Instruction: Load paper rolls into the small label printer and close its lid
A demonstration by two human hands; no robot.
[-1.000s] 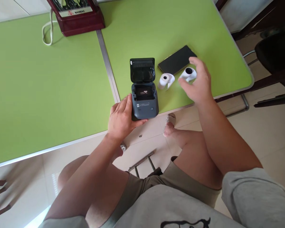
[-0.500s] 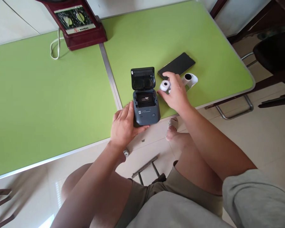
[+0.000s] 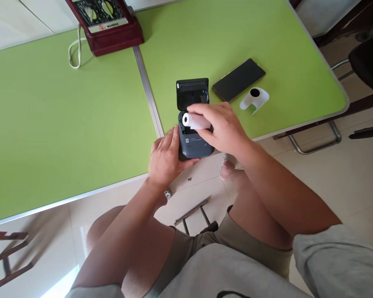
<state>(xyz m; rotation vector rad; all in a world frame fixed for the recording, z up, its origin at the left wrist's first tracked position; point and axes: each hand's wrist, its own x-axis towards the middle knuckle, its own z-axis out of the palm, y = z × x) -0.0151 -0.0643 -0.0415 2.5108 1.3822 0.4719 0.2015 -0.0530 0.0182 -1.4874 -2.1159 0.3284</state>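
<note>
A dark grey label printer (image 3: 194,150) stands near the table's front edge, its lid (image 3: 191,98) flipped up at the back. My left hand (image 3: 164,159) holds the printer's left side, with the thumb along its lower front. Between the thumb and fingers of my right hand (image 3: 225,124) is a white paper roll (image 3: 195,121), lying sideways over the printer's open compartment. The roll hides most of that compartment; whether it touches the inside I cannot tell. To the right of my right hand a curled white paper piece (image 3: 260,100) with a dark core lies on the table.
A black smartphone (image 3: 239,78) lies behind my right hand. At the back left of the green table (image 3: 81,116) stands a dark red appliance (image 3: 116,39) with a white cord (image 3: 78,47). A metal strip (image 3: 147,91) crosses the tabletop. A dark chair (image 3: 368,68) stands at the right.
My right hand has carried the paper roll leftward, from beside the printer to over its open compartment. My left hand stays at the printer. The whole view has shifted slightly.
</note>
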